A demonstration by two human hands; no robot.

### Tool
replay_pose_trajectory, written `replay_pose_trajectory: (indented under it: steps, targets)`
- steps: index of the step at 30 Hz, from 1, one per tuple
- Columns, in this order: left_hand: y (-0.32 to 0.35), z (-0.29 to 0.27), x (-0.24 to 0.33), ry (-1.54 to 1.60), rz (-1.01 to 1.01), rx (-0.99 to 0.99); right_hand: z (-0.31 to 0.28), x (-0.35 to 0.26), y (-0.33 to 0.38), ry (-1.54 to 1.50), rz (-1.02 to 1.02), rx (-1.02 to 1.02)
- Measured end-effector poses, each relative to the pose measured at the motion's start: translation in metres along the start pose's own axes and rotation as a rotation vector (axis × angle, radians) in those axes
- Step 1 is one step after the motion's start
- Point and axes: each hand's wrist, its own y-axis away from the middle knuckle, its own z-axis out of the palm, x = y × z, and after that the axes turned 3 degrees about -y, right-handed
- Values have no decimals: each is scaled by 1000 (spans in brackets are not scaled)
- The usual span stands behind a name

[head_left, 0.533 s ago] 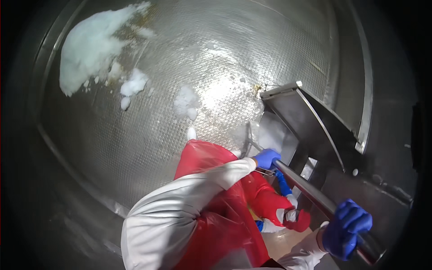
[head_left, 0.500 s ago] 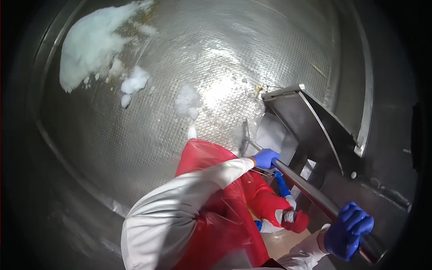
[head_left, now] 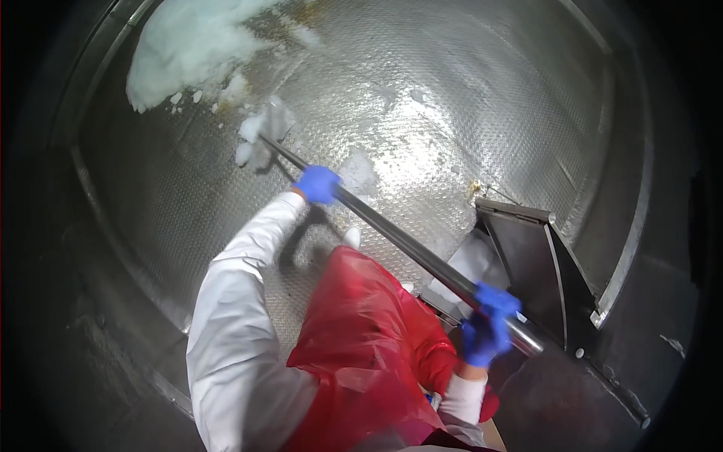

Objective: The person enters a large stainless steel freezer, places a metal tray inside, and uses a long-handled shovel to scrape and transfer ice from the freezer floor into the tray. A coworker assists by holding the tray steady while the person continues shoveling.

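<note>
My left hand [head_left: 318, 185], in a blue glove, is closed round the middle of a long-handled metal scraper [head_left: 407, 245]. My right hand [head_left: 488, 324], also gloved in blue and a little blurred, grips the shaft close to its butt end. Slanting up to the left, the shaft brings its flat, blurred head against a small white icy clump [head_left: 251, 128]. Beyond lies a large white snow-like heap [head_left: 188, 56]. A thinner white patch [head_left: 356, 172] sits on the metal to the right of my left hand.
Dimpled metal floor [head_left: 422, 128] curves up into walls all round. To the right stands a dark metal hatch or chute [head_left: 527, 260], with white material [head_left: 478, 260] in its opening. Low down, another person in red [head_left: 489, 403] is mostly hidden behind my right arm.
Both hands have swung the scraper from beside the hatch to the far left, its head now at the small clump. My left arm has stretched forward, and the view has shifted.
</note>
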Motion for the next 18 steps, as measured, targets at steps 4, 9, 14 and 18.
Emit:
replay_pose_trajectory:
  steps: [4,9,14,18]
  targets:
    - [-2,22,-140,-101,-229,360,63,186,6,221,305,-223]
    - [-12,52,-205,-64,-424,405,164,306,-10,23,89,-198]
    - [-40,93,-175,100,-278,375,103,297,1,44,265,-170]
    - [-75,111,-62,-10,-197,523,5,247,-2,89,187,-55]
